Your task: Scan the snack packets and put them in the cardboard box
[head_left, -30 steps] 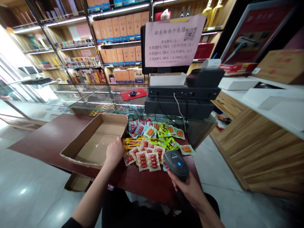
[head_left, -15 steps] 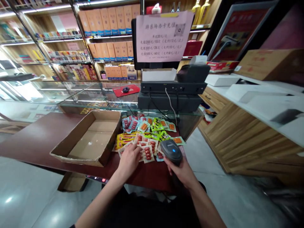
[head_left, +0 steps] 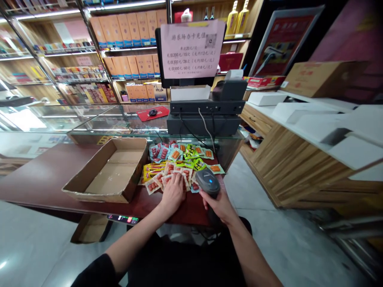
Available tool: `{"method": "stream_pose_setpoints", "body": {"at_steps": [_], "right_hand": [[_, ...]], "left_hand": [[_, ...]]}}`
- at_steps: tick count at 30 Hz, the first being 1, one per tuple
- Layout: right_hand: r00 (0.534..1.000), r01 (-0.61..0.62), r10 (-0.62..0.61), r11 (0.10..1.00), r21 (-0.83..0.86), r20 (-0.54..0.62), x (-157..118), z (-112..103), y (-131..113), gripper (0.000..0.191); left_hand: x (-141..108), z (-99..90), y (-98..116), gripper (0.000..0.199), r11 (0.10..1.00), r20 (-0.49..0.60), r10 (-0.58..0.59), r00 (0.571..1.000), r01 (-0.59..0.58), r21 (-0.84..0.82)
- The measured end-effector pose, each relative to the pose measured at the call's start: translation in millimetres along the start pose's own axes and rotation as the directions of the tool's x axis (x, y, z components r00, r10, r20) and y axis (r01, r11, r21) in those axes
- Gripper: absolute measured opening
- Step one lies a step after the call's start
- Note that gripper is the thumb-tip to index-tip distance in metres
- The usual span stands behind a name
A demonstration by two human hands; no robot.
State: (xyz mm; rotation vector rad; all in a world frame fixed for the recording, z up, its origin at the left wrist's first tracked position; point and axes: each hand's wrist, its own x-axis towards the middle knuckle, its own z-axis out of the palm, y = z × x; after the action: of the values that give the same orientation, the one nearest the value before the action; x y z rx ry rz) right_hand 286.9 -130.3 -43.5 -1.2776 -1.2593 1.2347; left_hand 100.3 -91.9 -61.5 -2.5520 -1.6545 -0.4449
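Note:
My left hand (head_left: pixel 173 194) rests on a pile of small clear packets of reddish mini sausages (head_left: pixel 153 185), fingers stretched over the top ones. Whether a packet is pinched under the fingertips is hidden. In my right hand (head_left: pixel 222 205) is a dark handheld barcode scanner (head_left: pixel 207 182) with a blue light on its head, held just right of the pile. Yellow stick packets (head_left: pixel 152 172), bright green packets (head_left: pixel 191 151) and blue-edged sausage packets (head_left: pixel 160 152) lie behind the sausage packets on the dark red table (head_left: pixel 44 171).
A shallow open cardboard box (head_left: pixel 134 187) stands left of the pile. Behind are a glass counter, a black register terminal (head_left: pixel 203 124) with cables, and a paper sign (head_left: pixel 191 52). A phone (head_left: pixel 122 219) is at the table's front edge, near a lower cardboard box (head_left: pixel 89 230).
My left hand has shifted right across the sausage packets, uncovering those at the left and covering the one that lay beside it. My right hand still holds the scanner. The view has shifted slightly.

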Motion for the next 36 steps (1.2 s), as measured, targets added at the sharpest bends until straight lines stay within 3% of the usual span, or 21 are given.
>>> {"method": "stream_pose_setpoints", "body": {"at_steps": [5,10,13,16,20,21,23,26,28,29,31,36], "right_hand": [[0.999,0.046,-0.046,0.998,0.043,-0.009,1,-3,-14,0.033],[0.989,0.144,-0.133,0.967,-0.208,0.066,6,-18,-60,0.028],[0.950,0.284,-0.311,0.858,-0.428,0.008,16,-24,-95,0.021],[0.898,0.391,-0.439,0.753,-0.530,0.037,31,-21,-121,0.024],[0.883,0.457,-0.440,0.728,-0.511,0.163,53,-6,-119,0.028],[0.883,0.466,-0.425,0.743,-0.481,0.199,57,-2,-112,0.030],[0.891,0.453,-0.385,0.785,-0.423,0.242,65,7,-94,0.033],[0.907,0.412,-0.330,0.826,-0.384,0.263,75,17,-71,0.031],[0.910,0.403,-0.325,0.837,-0.371,0.256,80,22,-63,0.029],[0.911,0.404,-0.328,0.835,-0.373,0.251,81,24,-61,0.029],[0.914,0.398,-0.322,0.828,-0.395,0.248,84,28,-60,0.026],[0.932,0.324,-0.226,0.869,-0.373,0.282,89,39,-60,0.017]], "left_hand": [[5,-2.2,1,0.065,0.995,0.059,0.046,0.997,-0.051,0.082],[8,-3.9,-4,0.080,0.990,0.043,0.114,0.993,-0.117,0.076],[10,4.1,1,0.062,0.994,0.037,0.073,0.997,-0.076,0.080],[11,5.1,2,0.052,0.996,0.028,0.045,0.999,-0.047,0.075],[24,-25.0,-28,0.049,0.981,0.021,0.032,0.999,-0.028,-0.192],[31,-36.7,-42,0.041,0.952,0.021,-0.009,1.000,0.015,-0.306],[50,-59.6,-73,0.024,0.830,0.133,-0.083,0.988,0.142,-0.539],[80,-82.2,-114,0.021,0.433,0.351,-0.182,0.918,0.396,-0.810],[97,-87.7,-132,0.031,0.194,0.431,-0.244,0.869,0.479,-0.856],[103,-88.4,-138,0.036,0.120,0.454,-0.264,0.851,0.497,-0.860],[111,-87.7,-145,0.040,0.053,0.481,-0.278,0.831,0.513,-0.857],[115,-84.3,-144,0.045,0.031,0.462,-0.283,0.841,0.489,-0.872]]}}
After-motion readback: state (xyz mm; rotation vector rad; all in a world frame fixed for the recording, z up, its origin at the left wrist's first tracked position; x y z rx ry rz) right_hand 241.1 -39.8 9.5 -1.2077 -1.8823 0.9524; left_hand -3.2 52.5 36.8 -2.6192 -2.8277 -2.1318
